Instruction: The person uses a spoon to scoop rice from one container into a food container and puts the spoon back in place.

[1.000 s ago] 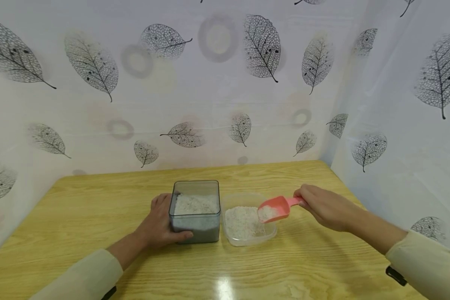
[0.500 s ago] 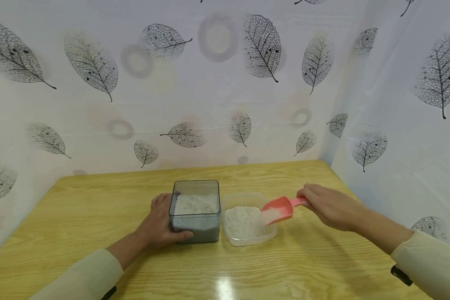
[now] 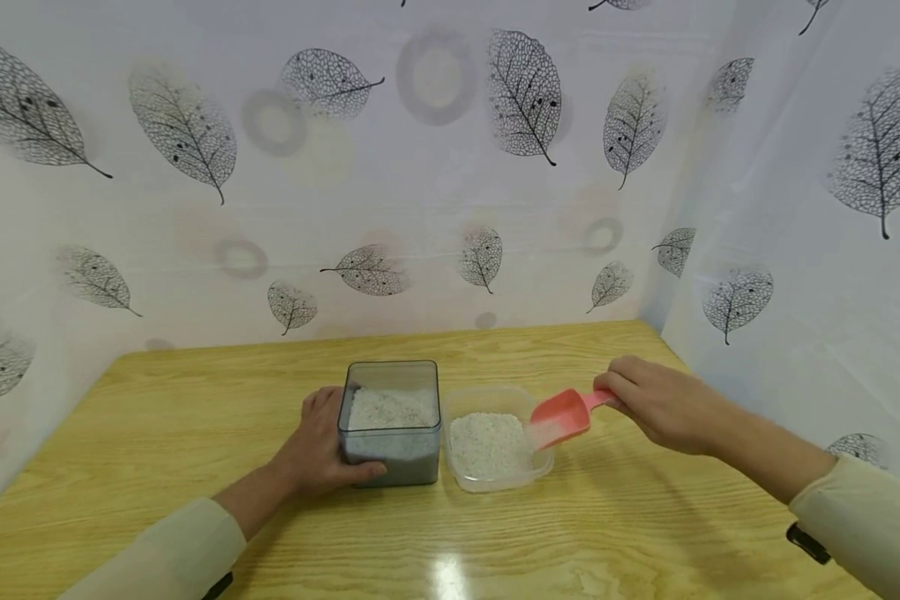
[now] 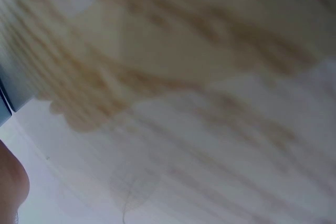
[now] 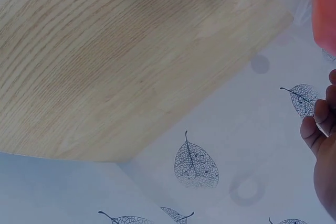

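My right hand (image 3: pixel 656 408) grips a pink scoop (image 3: pixel 562 415) by its handle. The scoop tilts down to the left over the right edge of a clear plastic tub (image 3: pixel 471 481), and white grains fall from its lip onto the heap of rice-like grains (image 3: pixel 487 443) inside. My left hand (image 3: pixel 318 454) holds a grey see-through square container (image 3: pixel 408 460) at its left side, thumb along the front. More white grains (image 3: pixel 392 409) fill much of that container. In the right wrist view the scoop (image 5: pixel 324 17) shows at the upper right, above my curled fingers (image 5: pixel 315 129).
Both containers stand side by side on a wooden table (image 3: pixel 195 400). A white curtain (image 3: pixel 435 192) with a leaf print hangs behind the table and along its right side. The left wrist view is mostly blurred table and curtain.
The scoop has drawn slightly right and tipped further, and most of its grains have poured into the clear tub. My left hand and the grey container have stayed still.
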### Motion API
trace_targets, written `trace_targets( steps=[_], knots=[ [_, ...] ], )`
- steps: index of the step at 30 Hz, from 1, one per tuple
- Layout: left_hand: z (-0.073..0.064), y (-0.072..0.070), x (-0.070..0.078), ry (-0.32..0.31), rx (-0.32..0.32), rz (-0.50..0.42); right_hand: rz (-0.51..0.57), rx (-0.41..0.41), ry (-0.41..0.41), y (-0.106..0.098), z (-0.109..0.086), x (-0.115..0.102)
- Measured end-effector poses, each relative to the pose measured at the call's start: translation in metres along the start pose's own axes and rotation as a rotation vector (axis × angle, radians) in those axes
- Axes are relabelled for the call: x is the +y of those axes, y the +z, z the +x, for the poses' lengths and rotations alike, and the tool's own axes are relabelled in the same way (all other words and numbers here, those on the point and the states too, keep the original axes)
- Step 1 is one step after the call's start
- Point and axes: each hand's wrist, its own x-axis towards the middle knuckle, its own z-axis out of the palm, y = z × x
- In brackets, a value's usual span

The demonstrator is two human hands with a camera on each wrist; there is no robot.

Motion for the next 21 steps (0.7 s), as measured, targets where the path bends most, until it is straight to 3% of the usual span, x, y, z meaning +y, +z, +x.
trace_targets(
  steps=[12, 21],
  knots=[
    [0.001, 0.000, 0.000, 0.003, 0.001, 0.003, -0.094, 0.087, -0.119, -0.009, 0.022, -0.006],
    [0.001, 0.000, -0.001, 0.014, 0.009, -0.003, -0.074, 0.208, -0.087, -0.022, 0.049, -0.007]
  ],
)
